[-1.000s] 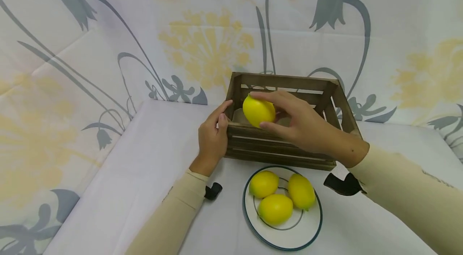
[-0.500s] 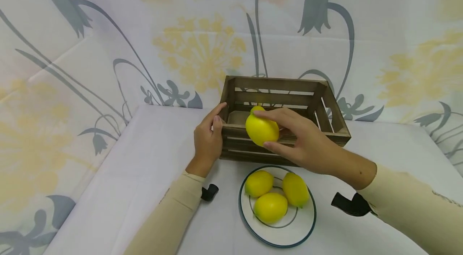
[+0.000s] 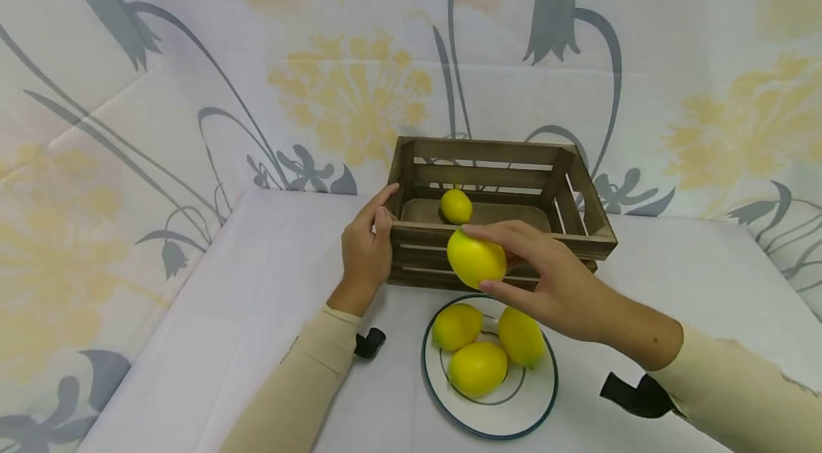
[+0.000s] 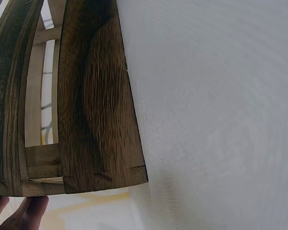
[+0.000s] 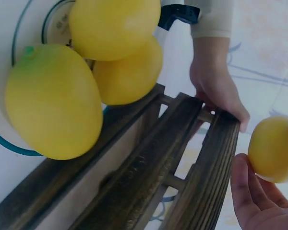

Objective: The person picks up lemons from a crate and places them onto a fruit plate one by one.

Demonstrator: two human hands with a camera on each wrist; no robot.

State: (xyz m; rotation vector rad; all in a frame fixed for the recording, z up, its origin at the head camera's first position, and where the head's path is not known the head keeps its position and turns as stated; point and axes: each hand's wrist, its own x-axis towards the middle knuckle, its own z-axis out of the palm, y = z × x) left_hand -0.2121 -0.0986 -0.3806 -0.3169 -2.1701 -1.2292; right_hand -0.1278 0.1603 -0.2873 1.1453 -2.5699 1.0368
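In the head view, my right hand [image 3: 546,271] pinches a yellow lemon [image 3: 477,259] between thumb and fingers, in front of the crate's near side and above the plate. My left hand [image 3: 367,246] grips the left end of a brown slatted wooden crate [image 3: 497,230], thumb at the front corner. A second lemon [image 3: 457,206] lies inside the crate toward its left. Three lemons [image 3: 478,369] rest on a white plate [image 3: 507,424] with a blue-green rim. The right wrist view shows the held lemon [image 5: 274,149] at the fingertips beside the crate's top slat.
The crate and plate stand on a white cloth [image 3: 289,260], the plate just in front of the crate. Behind them rises a flower-printed cloth backdrop [image 3: 385,11]. Black wrist mounts [image 3: 636,396] stick out below the sleeves.
My right hand has drawn its lemon from over the crate's inside toward me, to above the plate's far edge. The lemon inside the crate has come into sight. My left hand stays on the crate.
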